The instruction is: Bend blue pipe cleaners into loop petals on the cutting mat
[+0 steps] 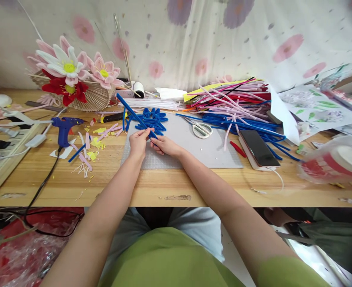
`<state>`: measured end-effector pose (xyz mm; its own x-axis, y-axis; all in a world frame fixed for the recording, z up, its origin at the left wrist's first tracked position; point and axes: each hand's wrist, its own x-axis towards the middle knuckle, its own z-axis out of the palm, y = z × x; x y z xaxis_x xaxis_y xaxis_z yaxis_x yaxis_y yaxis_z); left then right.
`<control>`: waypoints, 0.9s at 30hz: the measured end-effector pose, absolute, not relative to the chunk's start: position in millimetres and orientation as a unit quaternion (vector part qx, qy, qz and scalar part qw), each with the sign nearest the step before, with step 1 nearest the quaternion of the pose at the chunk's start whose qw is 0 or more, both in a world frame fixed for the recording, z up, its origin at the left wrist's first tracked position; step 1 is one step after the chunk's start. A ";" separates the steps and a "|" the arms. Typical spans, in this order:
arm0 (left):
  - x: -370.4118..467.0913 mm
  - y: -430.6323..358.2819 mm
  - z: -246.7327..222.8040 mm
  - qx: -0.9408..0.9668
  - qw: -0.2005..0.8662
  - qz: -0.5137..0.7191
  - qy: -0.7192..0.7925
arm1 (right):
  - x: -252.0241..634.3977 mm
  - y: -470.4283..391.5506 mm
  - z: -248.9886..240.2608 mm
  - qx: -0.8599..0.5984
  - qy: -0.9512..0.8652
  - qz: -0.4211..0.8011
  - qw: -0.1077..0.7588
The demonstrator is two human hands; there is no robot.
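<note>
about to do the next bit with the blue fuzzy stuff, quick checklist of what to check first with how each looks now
1. Strip in hand: ok, the left hand and right hand both grip the blue strip.
2. Blue looped piece joined to that strip: cannot tell, they overlap in view.
3. Scissors nearby: ok, lying on the mat right of the hands.
4. Spare blue strips available: ok, piled behind the phone.
5. Mat free of bits: not ok, small white specks lie on it.
6. Glue gun hot: cannot tell.
</note>
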<state>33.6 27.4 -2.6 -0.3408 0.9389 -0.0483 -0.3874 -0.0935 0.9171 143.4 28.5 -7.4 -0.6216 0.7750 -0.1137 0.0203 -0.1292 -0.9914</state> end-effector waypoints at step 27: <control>11.1 27.1 7.3 0.284 0.598 0.635 0.398 | 171.6 34.5 -6.1 -0.335 -0.635 0.672 0.183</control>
<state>11.1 27.1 7.3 -0.1232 0.9856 -0.1158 -0.5345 0.0324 0.8446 171.6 34.5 -6.1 -0.7085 0.6711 -0.2182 0.1796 -0.1276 -0.9754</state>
